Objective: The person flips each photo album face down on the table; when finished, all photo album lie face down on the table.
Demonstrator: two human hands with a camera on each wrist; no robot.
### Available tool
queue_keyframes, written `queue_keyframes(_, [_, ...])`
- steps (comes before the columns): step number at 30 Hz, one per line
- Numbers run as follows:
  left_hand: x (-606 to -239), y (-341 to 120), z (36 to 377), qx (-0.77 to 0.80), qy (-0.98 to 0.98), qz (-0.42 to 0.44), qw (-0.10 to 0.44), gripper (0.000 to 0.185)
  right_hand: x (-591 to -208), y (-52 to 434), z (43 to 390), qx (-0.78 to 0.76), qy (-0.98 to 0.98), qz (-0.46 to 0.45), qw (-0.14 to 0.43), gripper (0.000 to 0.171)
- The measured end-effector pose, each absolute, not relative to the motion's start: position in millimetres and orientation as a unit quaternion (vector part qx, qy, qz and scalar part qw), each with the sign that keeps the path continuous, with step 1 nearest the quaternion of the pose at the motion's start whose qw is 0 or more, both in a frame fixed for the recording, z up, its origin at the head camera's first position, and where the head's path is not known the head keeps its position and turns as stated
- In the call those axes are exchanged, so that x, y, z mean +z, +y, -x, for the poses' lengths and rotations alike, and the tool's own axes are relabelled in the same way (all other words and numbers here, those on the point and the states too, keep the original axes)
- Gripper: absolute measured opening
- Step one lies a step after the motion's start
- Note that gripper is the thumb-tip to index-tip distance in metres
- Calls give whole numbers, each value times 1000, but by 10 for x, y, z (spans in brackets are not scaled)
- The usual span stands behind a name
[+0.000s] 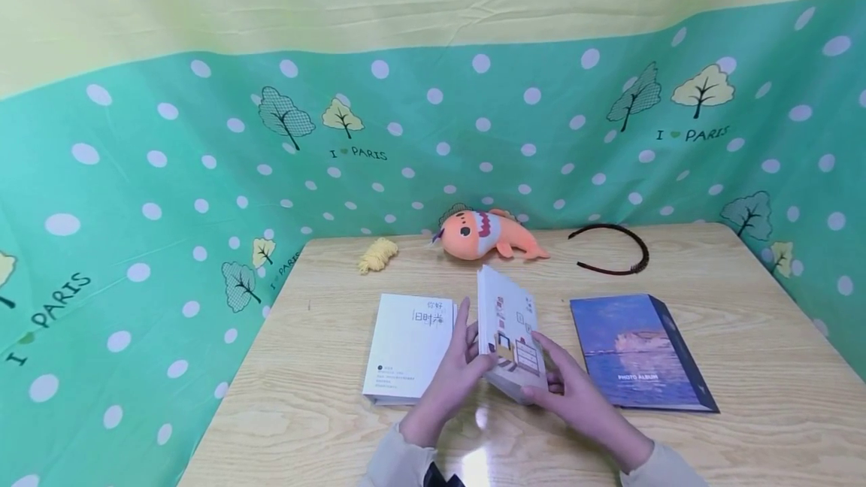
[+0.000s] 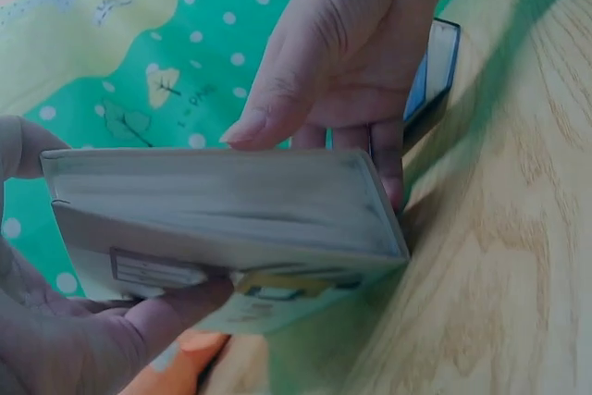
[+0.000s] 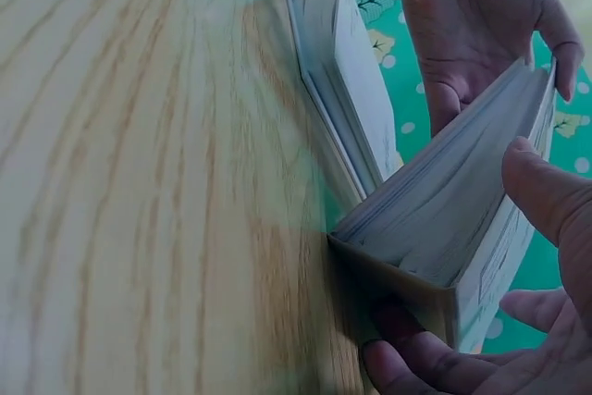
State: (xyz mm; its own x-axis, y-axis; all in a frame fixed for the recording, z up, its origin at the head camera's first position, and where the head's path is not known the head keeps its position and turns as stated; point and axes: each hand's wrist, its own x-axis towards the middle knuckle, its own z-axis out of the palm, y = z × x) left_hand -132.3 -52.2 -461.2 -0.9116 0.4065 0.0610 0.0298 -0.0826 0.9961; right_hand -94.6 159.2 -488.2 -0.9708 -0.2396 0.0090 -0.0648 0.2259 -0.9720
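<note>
A thick white photo album [image 1: 517, 325] with small printed drawings on its cover stands tilted above the tabletop, held between both hands. My left hand [image 1: 456, 367] grips its left side, with the thumb over the cover and the fingers at the spine or edge. At the lower right corner my right hand [image 1: 578, 397] holds it, thumb in front and fingers partly hidden behind. In the right wrist view the album's page edges [image 3: 444, 191] fan slightly apart. A second white album [image 1: 409, 344] lies flat left of the hands, and a blue album [image 1: 643, 352] marked PHOTO ALBUM lies to the right.
Along the back of the wooden table [image 1: 284, 412] lie a bundle of yellow yarn [image 1: 377, 255], an orange plush whale-like toy [image 1: 504, 235] and a dark headband [image 1: 639, 246]. A green dotted curtain [image 1: 406, 141] hangs behind the table.
</note>
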Motion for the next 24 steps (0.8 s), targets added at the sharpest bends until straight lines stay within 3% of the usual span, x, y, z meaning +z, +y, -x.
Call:
queue_keyframes(16, [-4760,-610,1388,719,648,-210,139,87,-4890,1711,920,-536,838,94,33,85])
queue_keyframes(24, [-4809,-581,1359,687,691,-166,152,100,-4844,1760,885,-501,861,87,19,79])
